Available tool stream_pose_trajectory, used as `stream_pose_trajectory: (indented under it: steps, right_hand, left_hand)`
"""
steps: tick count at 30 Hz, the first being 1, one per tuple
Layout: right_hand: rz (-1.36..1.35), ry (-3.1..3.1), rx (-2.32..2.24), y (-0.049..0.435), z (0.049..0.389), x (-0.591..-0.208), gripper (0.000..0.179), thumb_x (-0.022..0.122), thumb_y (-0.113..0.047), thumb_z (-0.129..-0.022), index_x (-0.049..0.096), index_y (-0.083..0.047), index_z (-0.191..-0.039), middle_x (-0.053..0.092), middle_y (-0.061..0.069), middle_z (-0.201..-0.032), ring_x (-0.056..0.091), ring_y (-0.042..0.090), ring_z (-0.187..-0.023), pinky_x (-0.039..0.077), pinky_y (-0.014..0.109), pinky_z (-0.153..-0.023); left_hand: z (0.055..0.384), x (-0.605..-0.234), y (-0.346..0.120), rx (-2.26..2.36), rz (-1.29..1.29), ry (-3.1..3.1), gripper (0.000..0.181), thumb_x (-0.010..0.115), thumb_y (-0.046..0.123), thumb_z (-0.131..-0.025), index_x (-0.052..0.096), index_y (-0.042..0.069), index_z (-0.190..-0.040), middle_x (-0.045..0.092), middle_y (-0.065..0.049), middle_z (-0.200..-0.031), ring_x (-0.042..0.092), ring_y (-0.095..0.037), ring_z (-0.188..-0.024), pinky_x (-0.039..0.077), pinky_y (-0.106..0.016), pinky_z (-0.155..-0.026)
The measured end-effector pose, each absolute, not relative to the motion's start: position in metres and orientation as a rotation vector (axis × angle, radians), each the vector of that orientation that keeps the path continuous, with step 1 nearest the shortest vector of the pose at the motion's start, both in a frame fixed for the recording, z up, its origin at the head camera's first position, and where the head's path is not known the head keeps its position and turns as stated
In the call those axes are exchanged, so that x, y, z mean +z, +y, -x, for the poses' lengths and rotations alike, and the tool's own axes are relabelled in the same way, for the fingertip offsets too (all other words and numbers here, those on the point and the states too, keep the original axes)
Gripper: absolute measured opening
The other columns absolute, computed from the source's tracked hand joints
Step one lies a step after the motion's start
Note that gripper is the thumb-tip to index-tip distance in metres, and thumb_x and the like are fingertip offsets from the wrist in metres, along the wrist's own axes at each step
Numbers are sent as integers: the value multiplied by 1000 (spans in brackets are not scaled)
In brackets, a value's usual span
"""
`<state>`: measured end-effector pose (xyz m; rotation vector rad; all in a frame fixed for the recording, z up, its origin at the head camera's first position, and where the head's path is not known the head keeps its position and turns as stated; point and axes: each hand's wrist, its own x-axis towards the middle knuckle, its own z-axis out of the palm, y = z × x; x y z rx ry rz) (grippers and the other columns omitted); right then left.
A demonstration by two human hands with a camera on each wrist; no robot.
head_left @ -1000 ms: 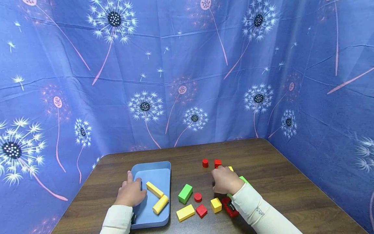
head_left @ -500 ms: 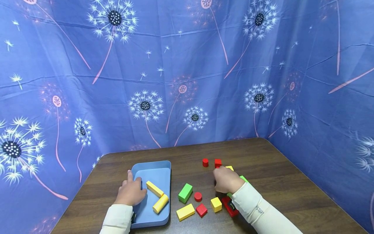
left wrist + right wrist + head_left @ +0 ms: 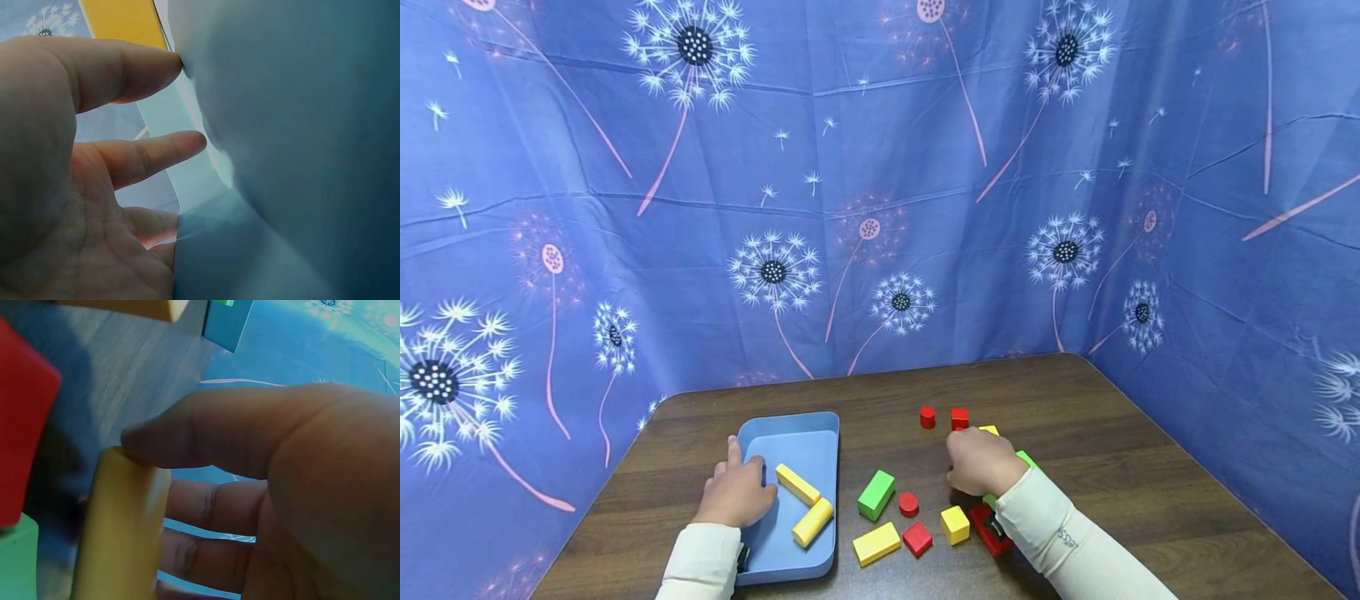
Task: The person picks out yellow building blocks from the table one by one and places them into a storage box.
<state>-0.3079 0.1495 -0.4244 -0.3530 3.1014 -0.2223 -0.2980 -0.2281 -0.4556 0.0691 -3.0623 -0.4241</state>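
Note:
My left hand (image 3: 737, 492) lies over the left side of a blue tray (image 3: 835, 467), fingers spread. In the left wrist view, the thumb and fingertips touch the tray's blue surface (image 3: 300, 137). Inside the tray are a yellow bar (image 3: 797, 485) and a yellow cylinder (image 3: 812, 523). Right of the tray, my right hand (image 3: 983, 462) is low over the table among blocks. The right wrist view has its thumb pressed on the end of another yellow cylinder block (image 3: 122, 531), with fingers behind it. That cylinder is hidden beneath the hand in the head view.
Around the right hand lie a green block (image 3: 876, 496), a red disc (image 3: 908, 504), a yellow block (image 3: 876, 544), a red block (image 3: 917, 539), a yellow cube (image 3: 955, 525) and a larger red piece (image 3: 988, 533). Farther back are a red cylinder (image 3: 927, 417) and red cube (image 3: 959, 418).

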Motion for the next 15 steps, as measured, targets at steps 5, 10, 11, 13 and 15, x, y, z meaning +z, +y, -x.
stream_pose_trajectory:
  steps: [5,10,11,13,15]
  right_hand:
    - [361,3101,-260,149,309,-425,25,80,-24,-85,60,-16,-71,56,0,-68,53,19,-63,45,41,-54]
    - [399,3122,-279,148,307,-425,30,79,-21,-84,56,-17,-67,50,-1,-63,49,18,-59,40,37,-51]
    - [410,3128,-285,147,307,-425,30,79,-19,-84,55,-17,-65,49,-2,-62,48,18,-58,39,36,-51]
    - [435,3146,-292,147,305,-424,31,79,-18,-83,54,-17,-64,48,-2,-61,48,17,-58,39,36,-50]
    - [456,3164,-297,147,305,-424,32,79,-17,-83,54,-17,-64,49,-2,-61,49,17,-58,39,37,-50]
  left_hand:
    - [297,-455,-228,-424,-67,-3056,58,71,28,-91,61,-6,-137,10,-43,-163,47,-59,-128,40,-74,-102]
    - [297,-456,-228,-424,-81,-3062,60,70,28,-91,59,-6,-138,8,-42,-164,47,-58,-129,38,-74,-104]
    - [298,-456,-228,-423,-82,-3061,60,70,28,-91,59,-6,-138,8,-42,-164,47,-58,-129,38,-74,-104]
    - [297,-456,-228,-423,-81,-3058,60,70,28,-90,59,-6,-138,9,-42,-164,47,-58,-128,38,-74,-104]
    - [297,-456,-228,-424,-81,-3056,59,70,28,-90,60,-6,-138,9,-42,-164,47,-58,-128,39,-74,-104]
